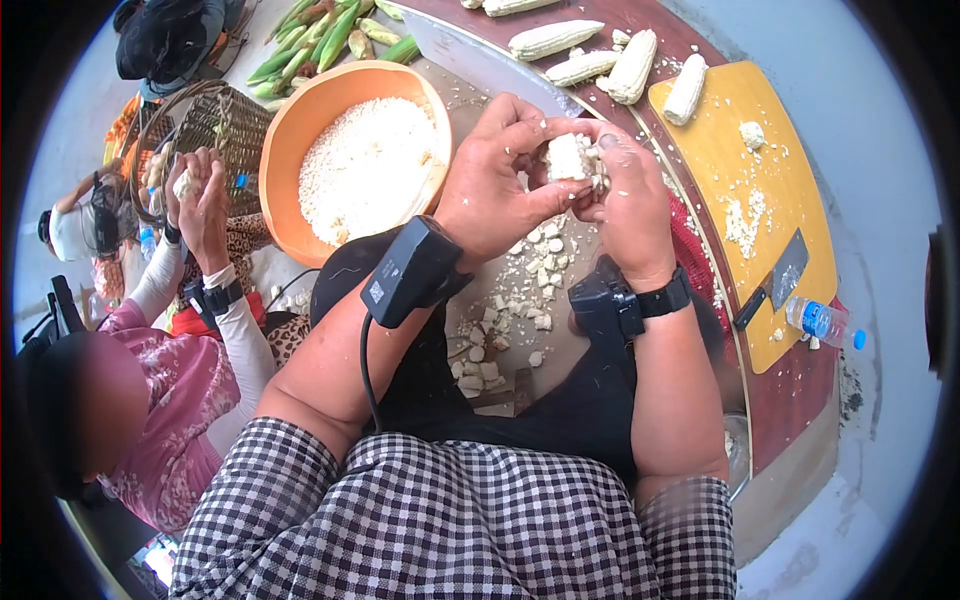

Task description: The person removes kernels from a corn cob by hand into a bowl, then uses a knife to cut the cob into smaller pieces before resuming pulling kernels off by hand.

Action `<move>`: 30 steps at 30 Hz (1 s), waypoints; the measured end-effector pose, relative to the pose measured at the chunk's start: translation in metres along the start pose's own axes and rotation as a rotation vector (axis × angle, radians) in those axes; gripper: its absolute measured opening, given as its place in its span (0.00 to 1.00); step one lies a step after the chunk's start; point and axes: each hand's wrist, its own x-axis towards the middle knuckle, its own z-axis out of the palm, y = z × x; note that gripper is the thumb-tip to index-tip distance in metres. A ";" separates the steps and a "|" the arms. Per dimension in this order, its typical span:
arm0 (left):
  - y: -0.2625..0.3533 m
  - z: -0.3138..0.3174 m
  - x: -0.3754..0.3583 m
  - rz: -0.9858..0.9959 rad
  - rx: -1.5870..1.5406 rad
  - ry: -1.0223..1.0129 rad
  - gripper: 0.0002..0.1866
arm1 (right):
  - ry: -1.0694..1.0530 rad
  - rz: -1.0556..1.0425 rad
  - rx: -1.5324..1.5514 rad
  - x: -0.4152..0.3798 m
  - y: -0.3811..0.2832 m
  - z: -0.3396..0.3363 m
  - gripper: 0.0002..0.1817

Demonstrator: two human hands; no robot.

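Observation:
A short piece of white corn cob (570, 158) is pinched between both of my hands, held up above my lap. My left hand (500, 180) grips it from the left, with the thumb pressed along its lower side. On the other side my right hand (632, 195) closes around it, thumb at the kernels. Loose kernels seem to be under my right fingers, partly hidden. To the left of my hands stands an orange basin (440, 150) full of white kernels (365, 165). Bits of cob (545, 262) lie scattered on the floor below my hands.
Whole peeled cobs (632, 68) lie on the red table (790, 420). A yellow cutting board (800, 180) there holds a cleaver (788, 270) and a water bottle (822, 320). Unhusked corn (325, 40) and a wicker basket (232, 135) are beyond the basin. A co-worker (180, 420) sits at left.

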 end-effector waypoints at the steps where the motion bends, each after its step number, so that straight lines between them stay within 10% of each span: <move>1: -0.001 0.000 0.000 -0.001 -0.009 0.002 0.25 | -0.022 0.010 0.030 0.000 -0.002 -0.001 0.18; 20: -0.003 0.001 0.000 0.001 0.015 0.081 0.25 | 0.173 0.163 0.257 0.002 -0.008 0.004 0.10; 30: 0.002 0.001 -0.001 -0.055 0.047 0.077 0.23 | 0.030 -0.016 -0.112 0.004 0.004 0.005 0.18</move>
